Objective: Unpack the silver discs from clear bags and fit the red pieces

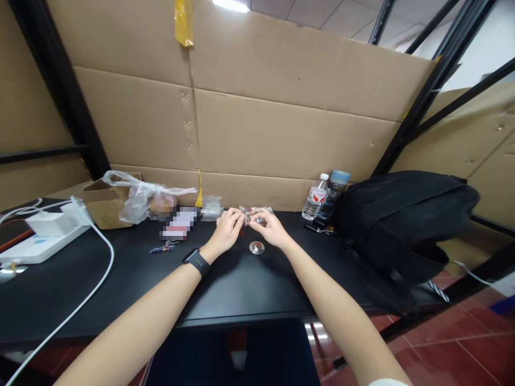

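Over the middle of the black table, my left hand (230, 226) and my right hand (270, 229) are close together, fingertips nearly meeting. Both are closed in a pinch on something small, mostly hidden by the fingers. A bit of red string (242, 233) hangs below my left fingertips. Just in front of my hands lies a shiny round metal disc (256, 247) with a raised, reddish centre, like a small cymbal. Clear plastic wrapping (263, 209) shows behind my fingers. To the left of my left hand sits a clear plastic packet (212, 207).
Left are a power strip (44, 244) with a white cable, a cardboard box (107, 205), a plastic bag (140, 201), a blurred-out flat item (179, 223) and a keychain (163, 248). Right stand a water bottle (315, 198), a blue-lidded bottle (336, 190) and a black backpack (406, 225).
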{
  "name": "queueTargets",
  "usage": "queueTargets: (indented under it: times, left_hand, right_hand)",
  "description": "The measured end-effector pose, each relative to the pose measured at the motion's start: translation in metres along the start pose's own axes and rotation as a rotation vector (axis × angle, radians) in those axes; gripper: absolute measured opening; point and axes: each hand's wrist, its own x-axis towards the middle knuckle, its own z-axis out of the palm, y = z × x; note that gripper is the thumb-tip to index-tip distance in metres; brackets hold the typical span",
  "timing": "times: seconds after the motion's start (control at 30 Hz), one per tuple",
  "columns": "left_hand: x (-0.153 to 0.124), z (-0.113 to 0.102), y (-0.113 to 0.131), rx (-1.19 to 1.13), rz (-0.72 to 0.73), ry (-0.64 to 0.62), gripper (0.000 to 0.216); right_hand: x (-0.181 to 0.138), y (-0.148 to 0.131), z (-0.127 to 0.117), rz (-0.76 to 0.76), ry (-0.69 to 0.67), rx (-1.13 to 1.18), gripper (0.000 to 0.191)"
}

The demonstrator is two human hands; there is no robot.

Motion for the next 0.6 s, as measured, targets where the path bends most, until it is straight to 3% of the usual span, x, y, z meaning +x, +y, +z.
queueTargets:
  times: [0.23, 0.6]
  left_hand:
    - [0.0, -0.004, 0.0, -0.354, 0.055, -0.194, 0.046]
    - [0.009, -0.004, -0.008, -0.417, -0.043, -0.165, 0.041]
  right_hand:
    - [-0.001, 0.0, -0.003, -0.019, -0.042, -0.04, 0.02]
    - [0.0, -0.009, -0.027, -0.027, -0.019, -0.169, 0.014]
